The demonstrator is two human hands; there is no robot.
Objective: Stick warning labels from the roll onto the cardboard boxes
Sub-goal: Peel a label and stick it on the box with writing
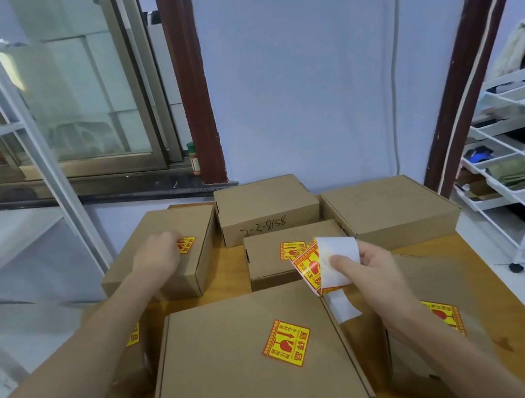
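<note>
Pressing a label flat on the far-left box, the left hand grasps nothing; the right hand pinches the roll above the wooden table.

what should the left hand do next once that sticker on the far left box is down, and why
Probably come back to the label roll in the right hand and peel another. The left hand is pressing a label on the far left box; two back boxes look bare.
</note>
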